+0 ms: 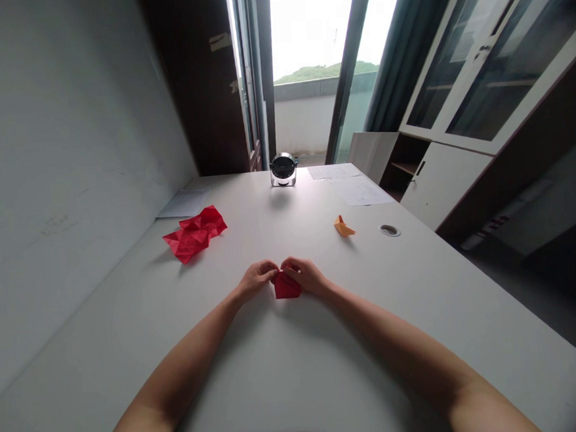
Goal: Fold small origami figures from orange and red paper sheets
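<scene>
A small folded piece of red paper (287, 287) is between my two hands, over the middle of the white table. My left hand (259, 277) pinches its upper left edge, thumb and fingers closed. On the upper right part, my right hand (306, 275) grips the paper the same way, its fingertips close to those of the left. The paper's lower edge is straight and faces me; its top is partly hidden by my fingers.
Creased red paper (195, 234) lies at the left, before a pale sheet (183, 203). A round black device on a stand (283, 167) is at the far edge. To the right are an orange folded paper figure (343, 226), a cable hole (389, 230) and printed sheets (362, 190).
</scene>
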### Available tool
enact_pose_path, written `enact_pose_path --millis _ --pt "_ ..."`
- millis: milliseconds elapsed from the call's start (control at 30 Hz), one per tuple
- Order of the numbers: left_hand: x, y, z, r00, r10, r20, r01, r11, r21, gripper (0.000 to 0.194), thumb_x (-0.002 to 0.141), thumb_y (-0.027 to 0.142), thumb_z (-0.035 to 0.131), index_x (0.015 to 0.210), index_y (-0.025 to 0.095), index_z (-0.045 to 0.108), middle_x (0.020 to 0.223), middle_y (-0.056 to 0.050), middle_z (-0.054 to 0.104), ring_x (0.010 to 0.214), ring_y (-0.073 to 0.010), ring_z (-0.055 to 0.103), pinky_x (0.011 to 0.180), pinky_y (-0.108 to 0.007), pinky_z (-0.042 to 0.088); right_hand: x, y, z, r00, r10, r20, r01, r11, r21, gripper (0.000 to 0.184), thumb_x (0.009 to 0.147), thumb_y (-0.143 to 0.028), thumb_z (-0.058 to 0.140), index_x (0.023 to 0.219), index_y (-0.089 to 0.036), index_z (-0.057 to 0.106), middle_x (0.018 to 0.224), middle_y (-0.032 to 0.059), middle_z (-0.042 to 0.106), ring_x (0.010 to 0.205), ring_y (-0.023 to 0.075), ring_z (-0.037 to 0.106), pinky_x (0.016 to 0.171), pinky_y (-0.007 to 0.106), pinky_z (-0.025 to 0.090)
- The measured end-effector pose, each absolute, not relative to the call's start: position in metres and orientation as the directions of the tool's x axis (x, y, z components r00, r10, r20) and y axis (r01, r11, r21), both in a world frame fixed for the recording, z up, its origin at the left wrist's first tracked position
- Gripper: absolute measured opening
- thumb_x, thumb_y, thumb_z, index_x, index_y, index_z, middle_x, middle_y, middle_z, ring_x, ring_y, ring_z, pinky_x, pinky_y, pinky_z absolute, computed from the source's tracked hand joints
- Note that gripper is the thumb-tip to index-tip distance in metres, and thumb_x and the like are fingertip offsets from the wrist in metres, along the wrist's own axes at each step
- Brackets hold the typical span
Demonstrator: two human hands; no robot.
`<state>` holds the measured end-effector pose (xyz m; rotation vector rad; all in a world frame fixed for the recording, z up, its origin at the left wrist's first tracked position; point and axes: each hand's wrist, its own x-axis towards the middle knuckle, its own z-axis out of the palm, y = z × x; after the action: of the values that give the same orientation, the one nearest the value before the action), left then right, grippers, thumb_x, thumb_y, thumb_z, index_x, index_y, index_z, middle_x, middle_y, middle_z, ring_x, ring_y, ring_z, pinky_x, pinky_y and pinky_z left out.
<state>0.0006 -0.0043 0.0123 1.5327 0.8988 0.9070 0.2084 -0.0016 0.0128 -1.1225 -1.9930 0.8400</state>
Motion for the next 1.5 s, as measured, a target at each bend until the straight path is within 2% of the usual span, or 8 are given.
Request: enact_pose_path --millis 267,1500 --pt "0.0004 -0.0035 0.0104 0.414 0.906 0.089 0.094 -0.140 0.986 0.026 0.082 0.035 0.064 0.092 0.012 0.068 0.076 -0.004 0.065 0.068 -0.0128 0.058 0.067 -0.025 0.046 0.2076 -0.0037 0.0143 -0.395 0.881 0.261 0.390 0.418 -0.821 0.019 0.086 -0.031 0.054 0.092 -0.018 0.068 0.065 -0.0026 0.059 0.058 0.0102 0.045 0.059 0.022 0.036" --pt "0.0013 -0.0040 0.0120 0.406 0.909 0.095 0.098 -0.147 0.984 0.026 0.082 0.036 0.064 0.091 0.013 0.068 0.078 -0.005 0.067 0.068 -0.0130 0.058 0.067 -0.025 0.047 0.2086 -0.0020 0.0131 -0.394 0.881 0.261 0.425 0.426 -0.798 0.020 0.086 -0.030 0.053 0.091 -0.019 0.069 0.068 -0.0017 0.061 0.059 0.0107 0.044 0.060 0.023 0.037"
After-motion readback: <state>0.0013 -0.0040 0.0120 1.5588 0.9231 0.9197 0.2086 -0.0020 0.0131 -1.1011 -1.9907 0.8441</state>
